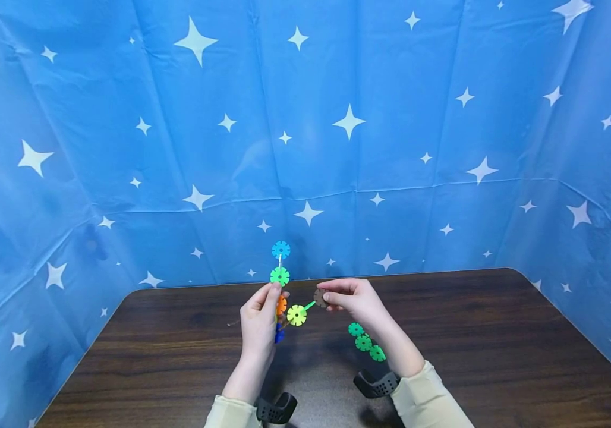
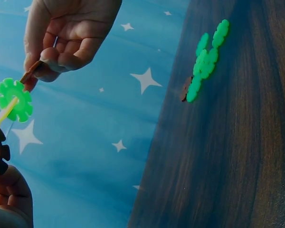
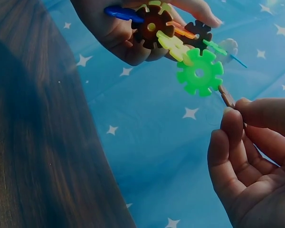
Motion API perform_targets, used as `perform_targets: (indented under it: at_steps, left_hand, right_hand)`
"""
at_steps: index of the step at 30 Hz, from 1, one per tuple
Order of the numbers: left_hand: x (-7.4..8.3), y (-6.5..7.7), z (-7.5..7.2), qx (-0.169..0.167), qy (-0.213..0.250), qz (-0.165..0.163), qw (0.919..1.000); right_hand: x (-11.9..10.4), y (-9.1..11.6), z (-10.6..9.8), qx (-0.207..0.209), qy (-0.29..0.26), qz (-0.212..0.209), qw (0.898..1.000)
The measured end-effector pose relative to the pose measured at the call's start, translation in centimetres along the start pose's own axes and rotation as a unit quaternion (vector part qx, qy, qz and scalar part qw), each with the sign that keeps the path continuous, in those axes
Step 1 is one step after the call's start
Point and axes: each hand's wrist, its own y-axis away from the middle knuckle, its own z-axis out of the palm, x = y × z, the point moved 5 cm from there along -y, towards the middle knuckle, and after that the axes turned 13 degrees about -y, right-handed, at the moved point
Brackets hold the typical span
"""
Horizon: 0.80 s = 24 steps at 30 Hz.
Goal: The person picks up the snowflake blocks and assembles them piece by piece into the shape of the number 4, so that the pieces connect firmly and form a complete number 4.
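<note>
My left hand [image 1: 256,324] grips a joined chain of notched plastic discs above the table. A light blue disc [image 1: 281,249] tops it, above a white one seen edge-on and a green disc [image 1: 280,276]. Orange [image 1: 282,305] and dark blue [image 1: 279,334] discs show beside the palm. Off to the right branch a yellow disc [image 1: 297,315] and a bright green disc [image 3: 199,72]. My right hand [image 1: 356,300] pinches a brown disc [image 1: 320,298] between thumb and fingers, its edge against that green disc. Whether the two are slotted together I cannot tell.
Several green discs [image 1: 363,342] lie on the dark wooden table [image 1: 177,351] by my right forearm. A brown disc [image 2: 186,89] lies against them in the left wrist view. Behind the table's far edge hangs a blue curtain [image 1: 305,166] with white stars.
</note>
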Motion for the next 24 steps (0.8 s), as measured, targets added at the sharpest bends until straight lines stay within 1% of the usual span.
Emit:
perform_targets:
  at_steps: [11, 24]
  left_hand:
    - [0.0, 0.17, 0.15, -0.003, 0.008, -0.005, 1.0]
    - [0.04, 0.22, 0.19, -0.007, 0.009, -0.013, 0.9998]
  right_hand:
    - [-0.07, 0.08, -0.09, 0.002, 0.006, 0.0, 1.0]
    - [0.0, 0.12, -0.08, -0.006, 0.006, 0.003, 1.0]
